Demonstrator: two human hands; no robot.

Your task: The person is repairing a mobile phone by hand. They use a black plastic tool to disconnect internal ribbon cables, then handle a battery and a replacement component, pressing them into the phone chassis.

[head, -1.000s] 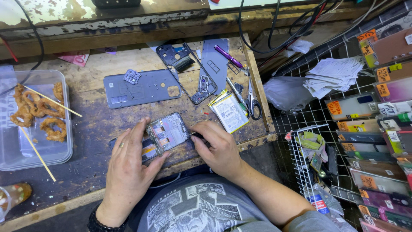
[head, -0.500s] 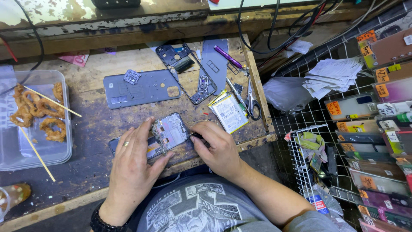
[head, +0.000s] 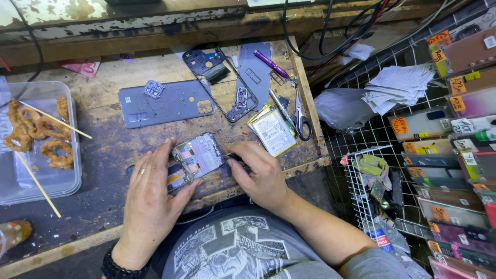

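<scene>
Workbench (head: 103, 150): hands (head: 206, 186) flat on phone (head: 194, 157)

Pretty even overhead light, nothing blown out. Soft shadows are cast under the left hand (head: 150, 204) and right hand (head: 263, 175). A bit of glare is picked up on the plastic container (head: 72, 175). Everything is kept sharp; slight wide-angle bending is seen at the edges.
</scene>
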